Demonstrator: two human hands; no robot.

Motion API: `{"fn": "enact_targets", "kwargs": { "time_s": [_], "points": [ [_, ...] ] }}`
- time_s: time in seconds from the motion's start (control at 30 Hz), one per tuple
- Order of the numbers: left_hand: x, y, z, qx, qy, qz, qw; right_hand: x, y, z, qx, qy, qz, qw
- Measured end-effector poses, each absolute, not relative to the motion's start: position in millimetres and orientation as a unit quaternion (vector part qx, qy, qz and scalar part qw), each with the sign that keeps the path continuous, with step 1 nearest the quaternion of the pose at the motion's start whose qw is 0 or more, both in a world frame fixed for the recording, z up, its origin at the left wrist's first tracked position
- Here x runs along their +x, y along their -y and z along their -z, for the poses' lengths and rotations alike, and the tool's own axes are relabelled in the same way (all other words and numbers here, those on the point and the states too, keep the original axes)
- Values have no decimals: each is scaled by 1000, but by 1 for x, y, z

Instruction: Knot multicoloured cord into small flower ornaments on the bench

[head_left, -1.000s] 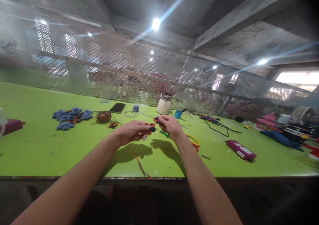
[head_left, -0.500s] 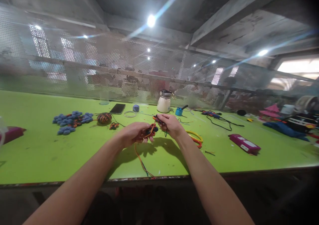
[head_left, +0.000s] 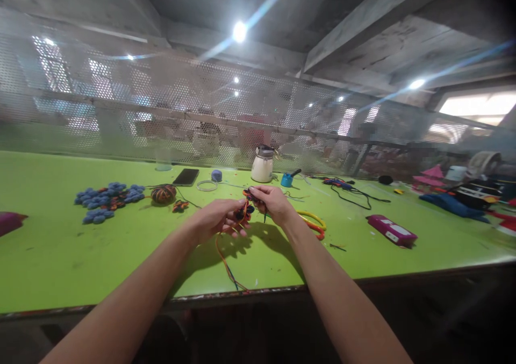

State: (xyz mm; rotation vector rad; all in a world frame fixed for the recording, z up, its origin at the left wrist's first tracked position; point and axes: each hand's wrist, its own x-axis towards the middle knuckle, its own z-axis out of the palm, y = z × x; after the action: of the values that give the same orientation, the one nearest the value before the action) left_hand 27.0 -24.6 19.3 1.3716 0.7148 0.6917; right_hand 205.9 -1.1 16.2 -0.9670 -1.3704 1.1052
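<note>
Between my two hands is a small knotted piece of black, orange and red cord (head_left: 243, 212), held just above the table. My left hand (head_left: 217, 219) is closed on its left side, the lower fingers curled beneath. With thumb and index finger my right hand (head_left: 269, 200) pinches its upper right end. An orange and dark loose cord (head_left: 226, 264) hangs from the piece down to the table's front edge. Left of my hands lie a small orange and black knotted flower (head_left: 180, 206), a ball of dark and orange cord (head_left: 163, 194) and a cluster of blue knotted flowers (head_left: 108, 197).
On the green table (head_left: 133, 267) stand a white jug (head_left: 263, 166) and a blue pot (head_left: 287, 179). A phone (head_left: 186, 177), a clear ring (head_left: 207, 185), yellow and orange rings (head_left: 316, 221), a purple box (head_left: 392, 230) and dark cords (head_left: 358, 194) lie around. A perforated screen (head_left: 193, 116) rises behind.
The view has shifted slightly, so the table things sit a little further left. My hands keep hold of the knotted cord piece, with only slight finger movement.
</note>
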Motion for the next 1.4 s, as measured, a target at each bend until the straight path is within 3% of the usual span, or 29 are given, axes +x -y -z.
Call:
{"fn": "enact_targets", "kwargs": {
  "time_s": [0.43,0.7,0.93,1.13,1.4],
  "points": [
    [29,24,-14,572,-278,-281,719,199,-4,-6,-465,588,-424,507],
    [29,10,-8,497,-345,-429,671,192,3,-9,-497,583,-312,561],
    [29,6,-8,424,-345,-546,635,162,20,1,-458,599,-414,510],
    [30,9,-4,436,-394,-538,605,162,15,15,-459,545,-490,501],
    [33,9,-9,391,-307,-572,652,163,21,8,-346,571,-589,456]
  ]
}}
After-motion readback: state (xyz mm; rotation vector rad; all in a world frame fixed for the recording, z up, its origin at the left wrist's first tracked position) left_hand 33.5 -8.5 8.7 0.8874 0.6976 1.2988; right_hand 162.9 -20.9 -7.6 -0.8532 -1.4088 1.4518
